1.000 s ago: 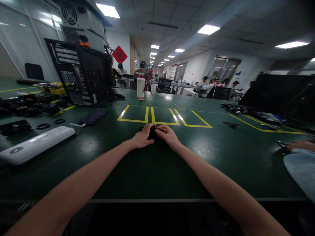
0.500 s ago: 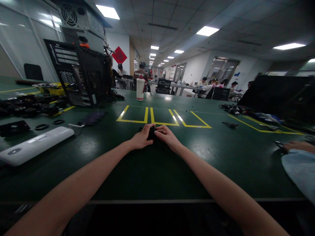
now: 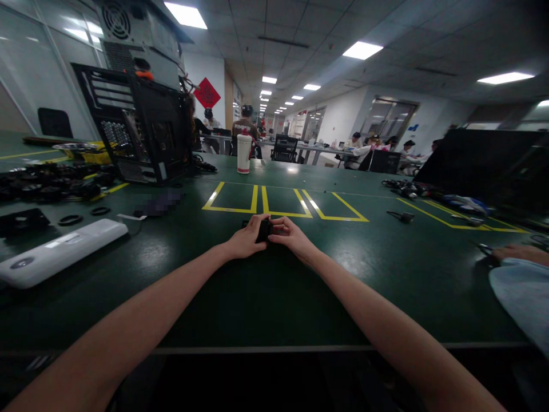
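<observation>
Left hand (image 3: pixel 247 242) grasps small black part (image 3: pixel 263 230), well in from bench's (image 3: pixel 274 303) near edge; right hand (image 3: pixel 295 239) fingers its side, pinch unclear. We do best bracing left, working right fingertips lightly.

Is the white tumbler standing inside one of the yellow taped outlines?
No, the tumbler stands on the green table beyond the yellow outlines.

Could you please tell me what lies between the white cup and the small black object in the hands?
Yellow tape markings lie there on the green table, as the head view shows.
</observation>
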`<move>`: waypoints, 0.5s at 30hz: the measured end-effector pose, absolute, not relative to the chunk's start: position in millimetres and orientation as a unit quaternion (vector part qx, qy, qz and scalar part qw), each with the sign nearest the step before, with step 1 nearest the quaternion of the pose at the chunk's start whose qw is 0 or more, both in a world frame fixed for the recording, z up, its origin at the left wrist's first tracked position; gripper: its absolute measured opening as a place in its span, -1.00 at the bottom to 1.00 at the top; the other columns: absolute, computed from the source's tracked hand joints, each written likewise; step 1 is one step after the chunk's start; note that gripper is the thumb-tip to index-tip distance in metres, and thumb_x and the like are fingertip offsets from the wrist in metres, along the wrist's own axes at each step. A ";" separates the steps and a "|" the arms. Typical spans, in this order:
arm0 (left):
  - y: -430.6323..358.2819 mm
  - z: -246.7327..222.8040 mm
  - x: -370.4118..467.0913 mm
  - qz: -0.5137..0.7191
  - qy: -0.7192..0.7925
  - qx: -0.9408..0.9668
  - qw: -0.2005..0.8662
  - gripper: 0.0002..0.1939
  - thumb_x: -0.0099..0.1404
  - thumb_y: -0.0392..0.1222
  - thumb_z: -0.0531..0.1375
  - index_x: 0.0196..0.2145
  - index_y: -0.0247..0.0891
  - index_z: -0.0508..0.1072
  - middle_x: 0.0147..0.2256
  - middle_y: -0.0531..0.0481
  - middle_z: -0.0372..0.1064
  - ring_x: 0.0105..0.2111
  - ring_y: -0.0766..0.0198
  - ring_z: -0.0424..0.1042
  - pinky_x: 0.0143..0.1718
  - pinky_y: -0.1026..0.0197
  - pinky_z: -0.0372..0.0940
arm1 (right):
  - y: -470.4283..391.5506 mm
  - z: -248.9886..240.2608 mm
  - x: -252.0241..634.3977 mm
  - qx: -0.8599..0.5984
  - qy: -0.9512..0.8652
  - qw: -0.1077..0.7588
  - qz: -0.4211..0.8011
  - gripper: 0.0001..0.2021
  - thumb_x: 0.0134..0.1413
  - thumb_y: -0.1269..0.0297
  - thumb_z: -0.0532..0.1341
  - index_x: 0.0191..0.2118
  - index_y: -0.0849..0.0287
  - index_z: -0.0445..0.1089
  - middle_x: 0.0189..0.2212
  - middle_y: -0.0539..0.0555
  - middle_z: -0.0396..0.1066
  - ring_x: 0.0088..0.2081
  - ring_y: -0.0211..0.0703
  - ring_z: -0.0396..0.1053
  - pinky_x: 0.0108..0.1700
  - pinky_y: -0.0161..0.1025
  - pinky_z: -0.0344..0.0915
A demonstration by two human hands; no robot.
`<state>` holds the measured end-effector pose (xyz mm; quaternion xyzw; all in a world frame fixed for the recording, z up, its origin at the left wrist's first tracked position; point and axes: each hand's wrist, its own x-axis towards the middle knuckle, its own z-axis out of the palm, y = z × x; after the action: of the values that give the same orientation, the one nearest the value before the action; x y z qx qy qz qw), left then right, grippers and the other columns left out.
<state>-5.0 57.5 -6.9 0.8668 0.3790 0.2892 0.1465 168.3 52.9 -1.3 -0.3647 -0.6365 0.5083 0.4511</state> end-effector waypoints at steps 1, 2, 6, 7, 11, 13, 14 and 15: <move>57.4 -6.6 -4.9 0.288 0.379 0.867 0.147 -0.30 0.07 -0.23 0.13 0.10 -0.18 -0.15 0.08 -0.15 -0.09 0.08 0.04 0.06 0.02 -0.06 0.12 | 52.5 -1.6 167.8 -0.366 -0.633 0.454 0.509 -0.66 -0.30 0.26 0.31 -0.28 0.09 0.28 -0.36 -0.04 0.34 -0.29 -0.25 0.31 -0.18 -0.21 0.24; 57.4 -6.4 -4.9 0.287 0.380 0.867 0.146 -0.30 0.07 -0.23 0.13 0.10 -0.18 -0.14 0.08 -0.15 -0.09 0.08 0.03 0.05 0.02 -0.06 0.11 | 52.5 -2.1 166.9 -0.367 -0.628 0.459 0.510 -0.70 -0.26 0.22 0.29 -0.30 0.10 0.28 -0.37 -0.04 0.34 -0.30 -0.26 0.31 -0.20 -0.22 0.24; 56.9 -5.4 -4.4 0.288 0.379 0.868 0.143 -0.30 0.07 -0.23 0.13 0.10 -0.20 -0.14 0.08 -0.15 -0.08 0.08 0.03 0.04 0.03 -0.06 0.10 | 55.7 -3.8 162.4 -0.375 -0.612 0.478 0.507 -0.74 -0.20 0.16 0.25 -0.32 0.12 0.28 -0.42 -0.04 0.32 -0.36 -0.30 0.30 -0.22 -0.23 0.24; 56.6 -5.0 -4.3 0.287 0.379 0.868 0.143 -0.30 0.07 -0.23 0.13 0.10 -0.20 -0.14 0.07 -0.16 -0.08 0.08 0.04 0.04 0.03 -0.06 0.10 | 56.8 -4.1 161.7 -0.381 -0.609 0.478 0.505 -0.72 -0.21 0.17 0.26 -0.30 0.13 0.28 -0.41 -0.03 0.33 -0.36 -0.29 0.30 -0.22 -0.23 0.24; 54.8 -3.2 -4.5 0.285 0.381 0.866 0.153 -0.30 0.06 -0.24 0.13 0.10 -0.21 -0.13 0.07 -0.16 -0.08 0.08 0.03 0.04 0.03 -0.06 0.10 | 58.5 -5.1 163.0 -0.407 -0.596 0.460 0.518 -0.67 -0.21 0.16 0.26 -0.26 0.16 0.29 -0.32 0.03 0.33 -0.31 -0.25 0.31 -0.18 -0.19 0.24; 54.4 -2.9 -4.9 0.286 0.380 0.866 0.155 -0.31 0.06 -0.24 0.13 0.10 -0.20 -0.13 0.07 -0.16 -0.08 0.08 0.03 0.05 0.03 -0.06 0.11 | 57.2 -5.1 165.7 -0.396 -0.605 0.446 0.527 -0.67 -0.22 0.18 0.27 -0.26 0.15 0.28 -0.32 0.03 0.33 -0.30 -0.24 0.32 -0.17 -0.18 0.25; 54.5 -3.1 -5.1 0.288 0.380 0.866 0.153 -0.31 0.07 -0.23 0.13 0.10 -0.20 -0.13 0.07 -0.15 -0.08 0.08 0.02 0.05 0.03 -0.06 0.11 | 56.1 -5.0 167.2 -0.387 -0.615 0.443 0.526 -0.65 -0.24 0.19 0.29 -0.25 0.13 0.28 -0.33 0.02 0.33 -0.30 -0.23 0.32 -0.17 -0.17 0.25; 54.8 -3.5 -5.2 0.290 0.380 0.865 0.152 -0.31 0.07 -0.23 0.13 0.10 -0.19 -0.13 0.07 -0.15 -0.08 0.08 0.02 0.05 0.02 -0.06 0.11 | 55.0 -4.8 168.5 -0.378 -0.624 0.442 0.522 -0.64 -0.27 0.21 0.30 -0.24 0.11 0.27 -0.34 0.01 0.33 -0.29 -0.23 0.32 -0.17 -0.17 0.25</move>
<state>-5.2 54.8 -3.5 0.8653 0.3797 0.2899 0.1518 168.5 55.0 -4.8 -0.3782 -0.6236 0.5222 0.4421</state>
